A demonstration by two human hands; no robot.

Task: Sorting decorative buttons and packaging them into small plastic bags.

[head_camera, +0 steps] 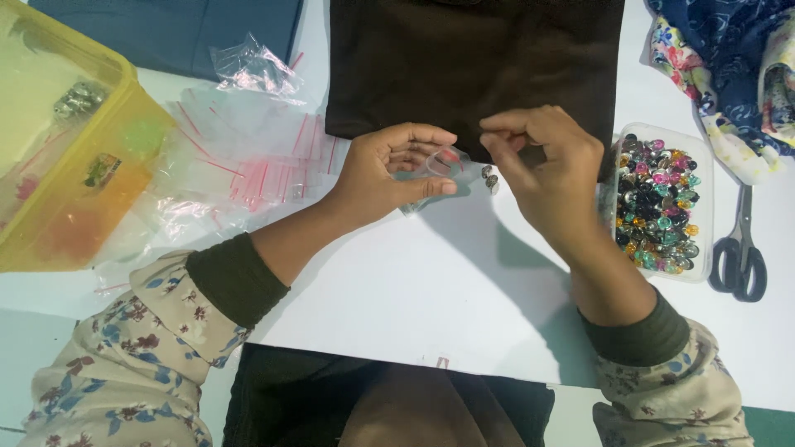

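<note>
1. The left hand [389, 170] pinches a small clear bag [443, 165], its mouth facing 3 o'clock.
2. The right hand [542, 165] has its fingertips closed near that mouth; what they hold I cannot tell.
3. A few beads [490, 179] sit at the bag's mouth, between both hands.
4. The bead tray [704, 157] lies at 3 o'clock, scissors [741, 248] beyond.
5. Spare bags [248, 157] lie at 9 o'clock on the table [431, 290].

Home craft/sewing table: fabric pieces [472, 58], scissors [739, 248], tray of coloured beads [660, 203] & small zip bags [248, 157].
</note>
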